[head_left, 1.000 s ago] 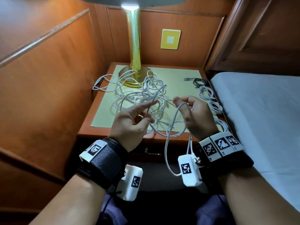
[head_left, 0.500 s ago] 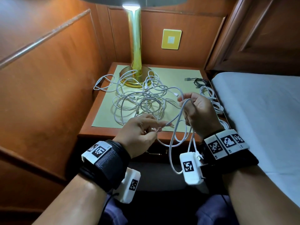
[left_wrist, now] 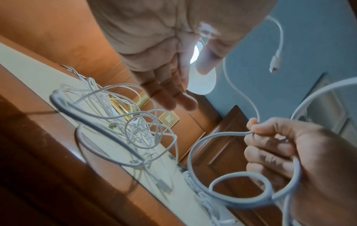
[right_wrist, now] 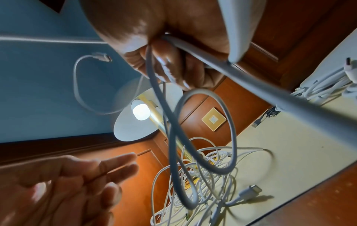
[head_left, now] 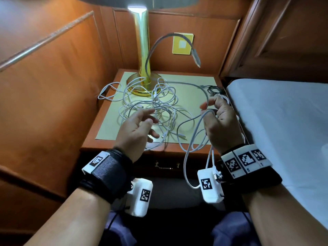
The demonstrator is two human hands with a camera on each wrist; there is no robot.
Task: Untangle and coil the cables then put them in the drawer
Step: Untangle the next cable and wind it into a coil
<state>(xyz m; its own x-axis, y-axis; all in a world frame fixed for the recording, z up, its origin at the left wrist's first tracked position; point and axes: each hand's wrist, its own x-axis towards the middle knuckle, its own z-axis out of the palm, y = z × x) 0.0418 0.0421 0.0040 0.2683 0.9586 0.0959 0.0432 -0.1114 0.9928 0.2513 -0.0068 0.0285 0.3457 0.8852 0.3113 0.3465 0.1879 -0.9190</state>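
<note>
The left hand (head_left: 136,126) has let go, fingers loose. The right hand (head_left: 220,125) grips the white cable (head_left: 193,121); its plug end (head_left: 196,58) now flies up at 12 o'clock, free of the tangle (head_left: 152,103).

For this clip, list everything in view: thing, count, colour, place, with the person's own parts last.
held cable: one, white, looped in the right hand, its plug end up in the air
tangled cables: several, exact count unclear, white, piled on the nightstand
dark cable: one, black, back right of the nightstand
lamp: one, gold, lit, back of the nightstand
nightstand: one, wooden with a pale top, beside the bed
drawer: one, dark, shut, under the nightstand top
wall plate: one, yellow, on the wall panel
bed: one, white sheet, right
left hand: open, empty
right hand: grips the held cable
</note>
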